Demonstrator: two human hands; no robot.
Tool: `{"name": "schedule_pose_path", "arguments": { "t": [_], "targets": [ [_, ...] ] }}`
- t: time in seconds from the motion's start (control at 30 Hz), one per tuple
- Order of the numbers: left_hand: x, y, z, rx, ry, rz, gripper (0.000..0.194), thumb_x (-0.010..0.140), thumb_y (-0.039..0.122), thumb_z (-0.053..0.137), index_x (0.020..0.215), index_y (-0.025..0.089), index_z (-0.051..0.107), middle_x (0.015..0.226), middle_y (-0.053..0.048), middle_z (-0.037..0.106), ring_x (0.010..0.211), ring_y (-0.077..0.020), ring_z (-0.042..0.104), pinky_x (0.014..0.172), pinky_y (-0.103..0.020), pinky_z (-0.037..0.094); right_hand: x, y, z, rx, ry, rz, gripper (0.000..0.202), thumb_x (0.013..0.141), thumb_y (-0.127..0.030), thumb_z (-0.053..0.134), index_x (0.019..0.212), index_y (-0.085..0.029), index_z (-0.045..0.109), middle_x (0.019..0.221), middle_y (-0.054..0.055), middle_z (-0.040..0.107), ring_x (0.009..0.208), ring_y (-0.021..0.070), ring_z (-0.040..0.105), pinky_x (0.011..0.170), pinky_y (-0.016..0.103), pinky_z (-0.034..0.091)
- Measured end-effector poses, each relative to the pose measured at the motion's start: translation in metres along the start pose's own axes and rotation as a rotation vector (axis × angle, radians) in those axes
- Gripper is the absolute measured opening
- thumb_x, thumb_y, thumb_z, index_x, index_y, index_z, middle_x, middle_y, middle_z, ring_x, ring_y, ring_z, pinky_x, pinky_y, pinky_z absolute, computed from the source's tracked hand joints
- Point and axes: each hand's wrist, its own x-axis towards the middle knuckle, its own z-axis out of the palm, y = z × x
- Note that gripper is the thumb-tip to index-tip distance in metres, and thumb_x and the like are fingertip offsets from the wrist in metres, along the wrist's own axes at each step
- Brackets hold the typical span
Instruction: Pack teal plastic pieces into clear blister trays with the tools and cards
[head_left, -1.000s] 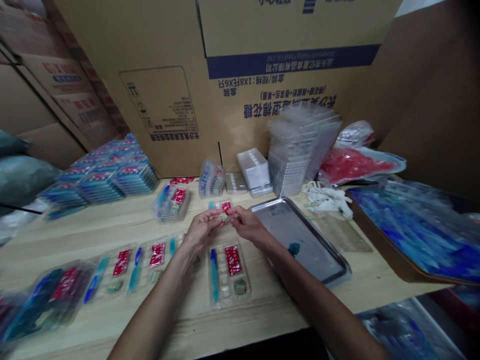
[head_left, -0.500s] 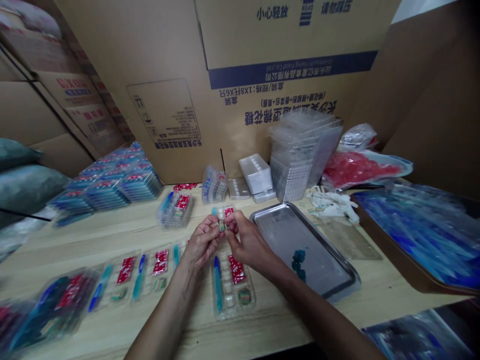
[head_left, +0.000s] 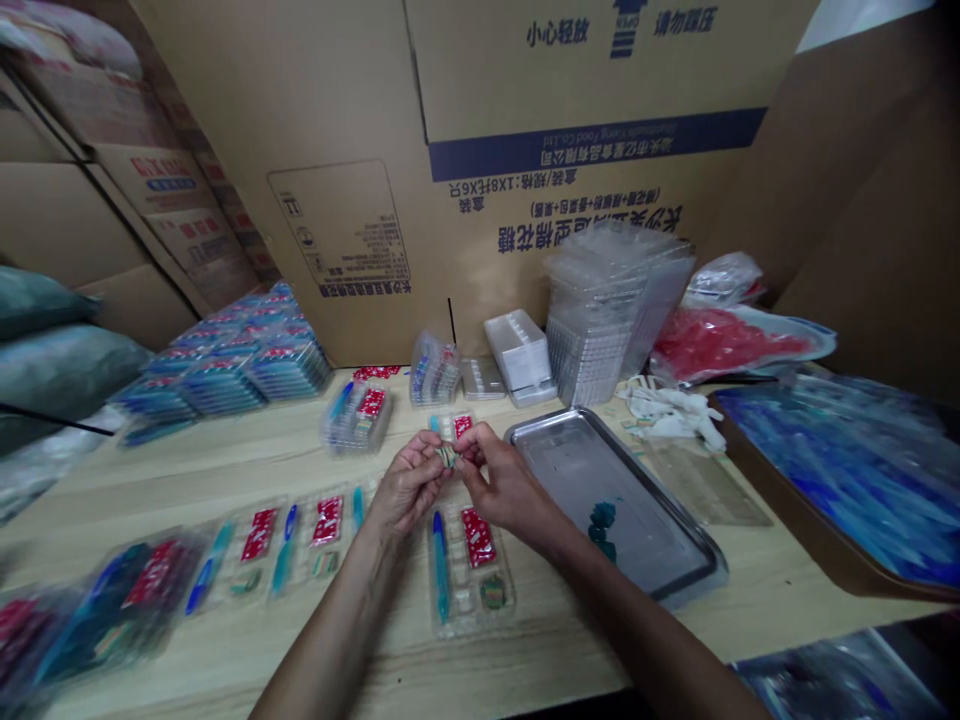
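Between my fingertips is a small striped piece, green, cream and reddish; its exact kind is too small to make out. My left hand pinches it from the left, and my right hand grips it from the right. Just beyond the fingers, a clear tray with a red packet is partly hidden by my hands. Below them lies another clear plastic tray holding a blue fork-like stick, a red packet and a round striped piece.
A metal tray with dark teal lumps lies to the right, beside a brown bin of blue plastic pieces. Filled trays line the left; stacked empty trays stand before a large carton.
The whole view has shifted slightly, so everything appears a little farther right. Both hands stay together on the small striped piece, with only slight finger movement.
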Motion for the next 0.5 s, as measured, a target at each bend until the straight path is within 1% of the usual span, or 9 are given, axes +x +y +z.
{"name": "schedule_pose_path", "arguments": {
  "t": [0.13, 0.3, 0.4, 0.5],
  "targets": [
    [0.000, 0.000, -0.002, 0.017, 0.011, -0.009, 0.042, 0.058, 0.016, 0.091, 0.088, 0.016, 0.062, 0.083, -0.002, 0.073, 0.074, -0.0111, 0.071, 0.067, -0.014, 0.056, -0.001, -0.008, 0.002, -0.070, 0.031, -0.019, 0.016, 0.083, -0.012, 0.049, 0.096, -0.021, 0.049, 0.084, 0.001, 0.058, 0.078, 0.0160, 0.057, 0.073, 0.029, 0.044],
    [-0.001, 0.000, -0.003, 0.031, 0.007, -0.003, 0.039, 0.057, 0.018, 0.091, 0.084, 0.016, 0.062, 0.082, -0.001, 0.072, 0.074, -0.0105, 0.070, 0.066, -0.013, 0.056, -0.001, -0.016, 0.002, -0.107, 0.009, 0.003, 0.015, 0.083, -0.012, 0.049, 0.094, -0.020, 0.050, 0.084, 0.001, 0.059, 0.076, 0.0159, 0.057, 0.071, 0.028, 0.043],
    [-0.001, 0.001, -0.002, 0.067, 0.039, 0.023, 0.037, 0.057, 0.019, 0.091, 0.082, 0.016, 0.064, 0.087, 0.000, 0.072, 0.076, -0.0106, 0.070, 0.068, -0.015, 0.056, -0.002, -0.016, 0.003, -0.110, 0.017, 0.006, 0.015, 0.083, -0.013, 0.050, 0.096, -0.020, 0.051, 0.083, 0.001, 0.060, 0.074, 0.0156, 0.057, 0.069, 0.027, 0.043],
    [0.000, 0.000, -0.002, 0.153, 0.107, 0.060, 0.031, 0.059, 0.021, 0.090, 0.080, 0.016, 0.067, 0.088, 0.000, 0.072, 0.075, -0.0093, 0.069, 0.070, -0.016, 0.055, -0.002, -0.007, 0.006, -0.104, 0.055, 0.026, 0.016, 0.083, -0.013, 0.049, 0.097, -0.020, 0.051, 0.082, 0.001, 0.062, 0.072, 0.0153, 0.058, 0.068, 0.026, 0.042]
  ]
}}
